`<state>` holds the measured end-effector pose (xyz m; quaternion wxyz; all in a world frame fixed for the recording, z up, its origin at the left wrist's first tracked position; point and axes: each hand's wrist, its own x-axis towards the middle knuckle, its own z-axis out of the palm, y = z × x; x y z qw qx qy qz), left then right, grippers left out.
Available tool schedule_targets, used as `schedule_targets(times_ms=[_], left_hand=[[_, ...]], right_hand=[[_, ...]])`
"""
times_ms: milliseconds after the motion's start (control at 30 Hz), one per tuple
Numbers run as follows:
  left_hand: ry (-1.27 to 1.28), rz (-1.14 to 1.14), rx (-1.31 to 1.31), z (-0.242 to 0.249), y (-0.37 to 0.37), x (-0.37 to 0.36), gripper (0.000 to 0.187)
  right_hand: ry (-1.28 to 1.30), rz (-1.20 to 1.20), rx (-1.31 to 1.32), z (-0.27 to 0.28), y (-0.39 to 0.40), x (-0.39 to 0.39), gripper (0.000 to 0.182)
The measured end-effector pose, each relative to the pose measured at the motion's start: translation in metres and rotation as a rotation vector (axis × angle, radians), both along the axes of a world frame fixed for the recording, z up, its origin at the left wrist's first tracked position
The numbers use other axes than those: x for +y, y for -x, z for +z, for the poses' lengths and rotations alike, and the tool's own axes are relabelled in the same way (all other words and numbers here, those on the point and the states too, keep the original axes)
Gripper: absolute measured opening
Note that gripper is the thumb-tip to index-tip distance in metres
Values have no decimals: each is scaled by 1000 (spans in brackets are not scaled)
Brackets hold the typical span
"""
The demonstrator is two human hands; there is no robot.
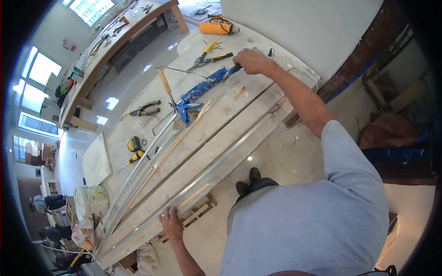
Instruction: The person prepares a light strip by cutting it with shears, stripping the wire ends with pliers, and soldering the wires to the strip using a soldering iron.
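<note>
My right hand is closed around a black-handled tool at the table's far right; its exact kind does not show. Beside its tip lies a blue, paint-smeared caulking gun. My left hand is at the near edge, its fingers curled over a long aluminium channel. A yellowish strip runs along this channel, partly hidden under the fingers. A second thin yellowish strip lies farther in on the table. A pencil rests close to the caulking gun.
On the table lie pliers, a tape measure, a screwdriver, yellow-handled cutters and an orange heat gun. A white bucket stands at the left end. Other people are at the far left.
</note>
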<state>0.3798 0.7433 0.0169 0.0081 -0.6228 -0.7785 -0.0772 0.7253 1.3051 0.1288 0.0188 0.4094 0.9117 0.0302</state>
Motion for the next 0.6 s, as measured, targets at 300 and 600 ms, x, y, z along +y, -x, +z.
schedule_targets(times_ms=[300, 600], left_hand=[[61, -51, -210, 18, -83, 104, 35], [40, -80, -255, 7, -170, 197, 41]], right_hand=[[-39, 75, 65, 3, -38, 84, 24], [70, 86, -15, -32, -14, 232, 26]])
